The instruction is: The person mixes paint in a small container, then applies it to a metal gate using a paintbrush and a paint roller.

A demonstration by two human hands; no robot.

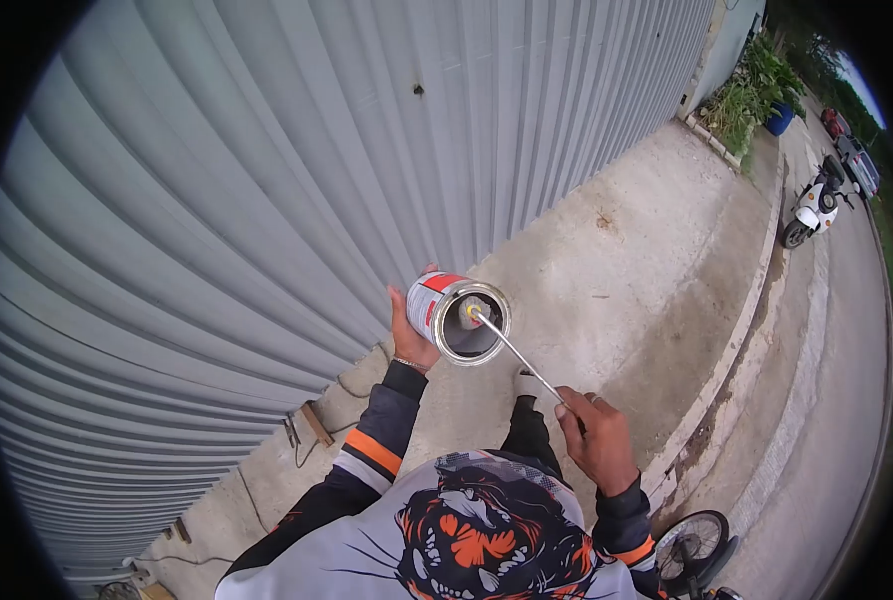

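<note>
A metal can [428,302] with a white and red label is tilted so that its open mouth faces me, and grey shows inside it. My left hand [411,333] is wrapped round the can's left side. Between the fingers of my right hand [596,435] is the end of a thin metal rod [518,354]. The rod's far end, with a yellow and red part and a pale, lumpy roller or brush head [473,314], is inside the can's mouth. Whether that head touches the can's inner wall, I cannot tell.
A grey corrugated metal wall [316,180] rises on the left. Wood pieces [317,424] and a cable lie at its foot. One wheel [693,548] is at the lower right. Beyond the kerb stand a white scooter [814,212] and cars; plants [751,100] grow near a blue container [778,119].
</note>
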